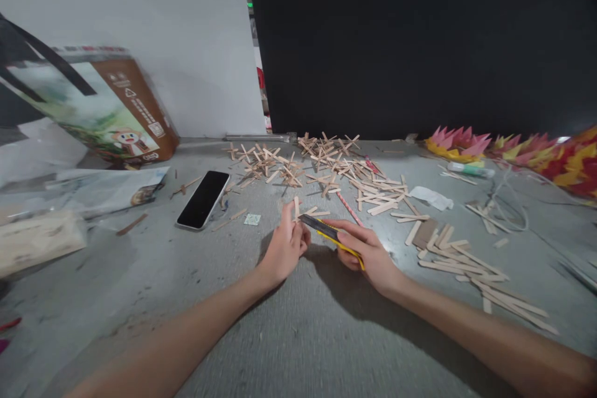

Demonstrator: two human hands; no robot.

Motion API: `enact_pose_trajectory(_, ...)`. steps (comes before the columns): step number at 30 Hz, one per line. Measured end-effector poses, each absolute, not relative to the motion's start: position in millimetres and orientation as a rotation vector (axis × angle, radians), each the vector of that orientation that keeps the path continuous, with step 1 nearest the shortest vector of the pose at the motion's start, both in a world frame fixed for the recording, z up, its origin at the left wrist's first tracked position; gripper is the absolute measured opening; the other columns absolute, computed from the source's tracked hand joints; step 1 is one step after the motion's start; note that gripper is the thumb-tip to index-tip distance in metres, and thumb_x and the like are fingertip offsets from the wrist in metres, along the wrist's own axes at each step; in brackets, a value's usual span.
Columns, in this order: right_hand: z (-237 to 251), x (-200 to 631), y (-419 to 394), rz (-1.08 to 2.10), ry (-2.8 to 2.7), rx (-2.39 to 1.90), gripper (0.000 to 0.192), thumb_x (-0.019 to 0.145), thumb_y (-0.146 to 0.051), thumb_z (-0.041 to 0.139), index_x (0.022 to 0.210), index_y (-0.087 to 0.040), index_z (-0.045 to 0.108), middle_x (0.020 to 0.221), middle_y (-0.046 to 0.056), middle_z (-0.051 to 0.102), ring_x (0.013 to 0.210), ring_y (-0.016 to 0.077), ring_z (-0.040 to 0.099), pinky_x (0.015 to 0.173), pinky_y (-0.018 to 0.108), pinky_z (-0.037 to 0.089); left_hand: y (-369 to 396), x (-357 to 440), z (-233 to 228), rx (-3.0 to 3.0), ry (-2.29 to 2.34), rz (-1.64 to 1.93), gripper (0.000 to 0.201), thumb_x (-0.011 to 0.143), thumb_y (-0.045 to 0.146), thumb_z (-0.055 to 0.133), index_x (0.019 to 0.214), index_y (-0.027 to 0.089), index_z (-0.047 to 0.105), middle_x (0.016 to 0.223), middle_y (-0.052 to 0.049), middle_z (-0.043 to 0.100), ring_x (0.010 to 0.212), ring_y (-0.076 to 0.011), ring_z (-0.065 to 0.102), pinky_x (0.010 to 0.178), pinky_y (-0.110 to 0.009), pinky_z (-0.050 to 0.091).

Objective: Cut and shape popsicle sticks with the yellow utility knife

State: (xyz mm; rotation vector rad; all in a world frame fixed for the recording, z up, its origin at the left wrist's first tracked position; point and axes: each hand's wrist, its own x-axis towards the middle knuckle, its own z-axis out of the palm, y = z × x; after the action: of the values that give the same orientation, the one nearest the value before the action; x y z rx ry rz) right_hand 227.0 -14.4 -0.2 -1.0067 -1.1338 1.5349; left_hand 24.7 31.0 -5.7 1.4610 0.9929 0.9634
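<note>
Right hand (368, 254): clasps a yellow-and-black utility knife (326, 231) by its handle, fingers wrapped over the body, dark front end angled up and to the left toward the other hand.

Left hand (285, 244): fingers curled, pinching a short wooden stick (296, 206) that stands upright above the fingertips; knuckles sit just beside the tip of the knife. Both hands hover low over the grey floor (298, 336), at the middle of the view.

Beyond the hands: a pink-striped pencil (349, 208) lies diagonally, near the right hand. Behind it, a wide scatter of glued stick crosses (321, 165) runs along the foot of the dark wall (420, 43).

Right of the hands: a heap of loose flat sticks (461, 261), with a brown card piece (424, 231) at its near edge; a crumpled white scrap (433, 197) farther back; a glue tube (471, 169); a row of pink, yellow and red paper flowers (513, 152) against the wall.

Left of the hands: a black phone (203, 199), face up; a small green square (252, 219) beside it; a tilted brown printed carton (107, 109) near the white wall.
</note>
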Motion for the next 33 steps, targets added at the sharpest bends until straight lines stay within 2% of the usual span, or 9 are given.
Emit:
enact_pose_trajectory(5,0.3,227.7,-14.8,1.464,-1.128,-0.974,0.059,0.097,-0.052,0.066,0.141,-0.012,0.064,0.057,-0.01,0.031,0.049,0.0109,0.027,0.05,0.026,0.018,32.6,24.4,-4.1,1.418,0.966,0.986,0.055,0.105,0.062,0.045,0.141,0.022,0.033,0.068,0.008,0.054,0.045,-0.0078,0.041,0.046,-0.019,0.031)
enact_pose_trajectory(7,-0.6,229.1,-15.7,1.232,-1.317,-1.076,0.056,0.102,-0.054,0.059,0.145,-0.018,0.063,0.062,-0.005,0.046,0.053,0.0139,0.041,0.053,0.027,0.029,33.1,24.4,-4.2,1.41,0.978,0.988,0.047,0.105,0.06,0.045,0.133,0.023,0.035,0.068,0.008,0.056,0.043,-0.0072,0.042,0.045,-0.019,0.03)
enact_pose_trajectory(9,-2.7,231.9,-14.3,0.889,-1.572,-1.197,0.049,0.107,-0.051,0.053,0.147,-0.025,0.061,0.09,0.005,0.07,0.074,0.02,0.06,0.068,0.032,0.044,33.1,24.4,-4.8,1.41,0.979,0.982,0.038,0.106,0.056,0.046,0.124,0.023,0.036,0.068,0.009,0.058,0.041,-0.007,0.044,0.044,-0.019,0.031)
enact_pose_trajectory(11,-5.9,235.2,-9.9,0.558,-1.807,-1.272,0.045,0.111,-0.044,0.046,0.152,-0.03,0.057,0.128,0.009,0.072,0.102,0.0251,0.066,0.091,0.04,0.046,32.9,24.4,-5.5,1.407,0.968,0.978,0.033,0.106,0.053,0.046,0.115,0.024,0.035,0.067,0.009,0.059,0.04,-0.0069,0.044,0.044,-0.019,0.033)
enact_pose_trajectory(12,-7.9,236.6,-6.9,0.433,-1.901,-1.298,0.044,0.112,-0.04,0.043,0.154,-0.031,0.054,0.136,0.01,0.069,0.11,0.0262,0.065,0.099,0.042,0.043,32.9,24.4,-5.9,1.406,0.962,0.976,0.031,0.106,0.053,0.046,0.112,0.025,0.034,0.067,0.01,0.059,0.039,-0.0069,0.044,0.044,-0.019,0.032)
enact_pose_trajectory(17,-15.7,237.9,4.8,0.038,-2.164,-1.498,0.042,0.114,-0.033,0.039,0.151,-0.028,0.058,0.113,0.012,0.071,0.107,0.0286,0.063,0.098,0.048,0.037,32.4,24.6,-7.4,1.444,0.943,0.953,0.031,0.105,0.054,0.046,0.103,0.025,0.034,0.066,0.01,0.059,0.038,-0.0069,0.043,0.041,-0.018,0.03)
enact_pose_trajectory(20,-13.8,236.5,4.1,-0.096,-2.141,-1.503,0.037,0.112,-0.033,0.043,0.14,-0.028,0.068,0.117,0.014,0.064,0.112,0.0311,0.057,0.095,0.047,0.038,30.7,25.2,-6.8,1.479,0.918,0.883,0.032,0.105,0.056,0.046,0.1,0.025,0.037,0.066,0.009,0.059,0.036,-0.0065,0.042,0.039,-0.018,0.028)
enact_pose_trajectory(27,-3.9,235.8,-0.7,-0.258,-2.103,-1.212,0.029,0.108,-0.025,0.057,0.131,-0.032,0.073,0.116,0.009,0.066,0.109,0.0264,0.057,0.099,0.044,0.036,26.3,25.4,-1.7,1.57,0.882,0.712,0.039,0.105,0.058,0.044,0.1,0.021,0.053,0.065,0.006,0.059,0.042,-0.0075,0.045,0.044,-0.02,0.033)
enact_pose_trajectory(33,-8.6,235.4,6.2,-0.259,-2.126,-1.048,0.02,0.104,-0.019,0.065,0.118,-0.03,0.075,0.11,0.006,0.071,0.103,0.0242,0.059,0.096,0.044,0.037,26.6,24.0,-1.9,1.599,0.834,0.656,0.037,0.106,0.053,0.04,0.094,0.02,0.052,0.066,0.006,0.057,0.045,-0.0074,0.042,0.047,-0.021,0.031)
